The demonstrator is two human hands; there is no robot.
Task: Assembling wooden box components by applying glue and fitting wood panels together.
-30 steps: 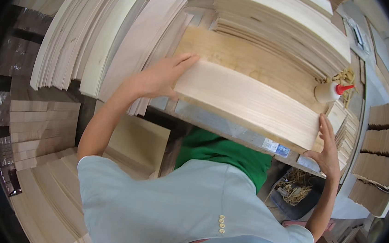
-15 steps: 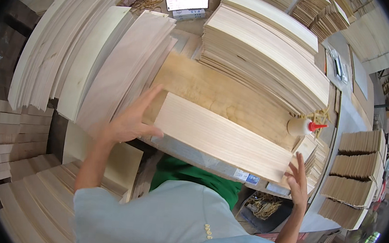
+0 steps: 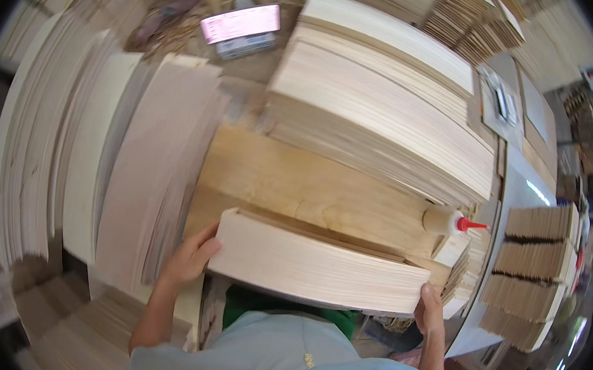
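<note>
While the left hand (image 3: 191, 259) and right hand (image 3: 431, 309) pinch the pale board (image 3: 318, 264) endwise, each grip is partly hidden; lower-left panels (image 3: 83, 328) blur.

Counts two bare hands: one left hand (image 3: 192, 260) and one right hand (image 3: 431, 311). Adds at least one pale board (image 3: 317, 266) between them, one plywood sheet (image 3: 311, 179), one squeeze bottle (image 3: 440, 220) with one red nozzle (image 3: 473, 226), one lit phone (image 3: 241, 23) and one small box (image 3: 245, 45). Reaches two long stacks of boards (image 3: 380, 111), four bundles of thin wood (image 3: 516, 294) at right, two smaller bundles (image 3: 491, 41) at top. Includes one blue shirt (image 3: 254, 350), one green garment (image 3: 238, 307). Cannot number the leaning sheets (image 3: 149, 172) at left.
</note>
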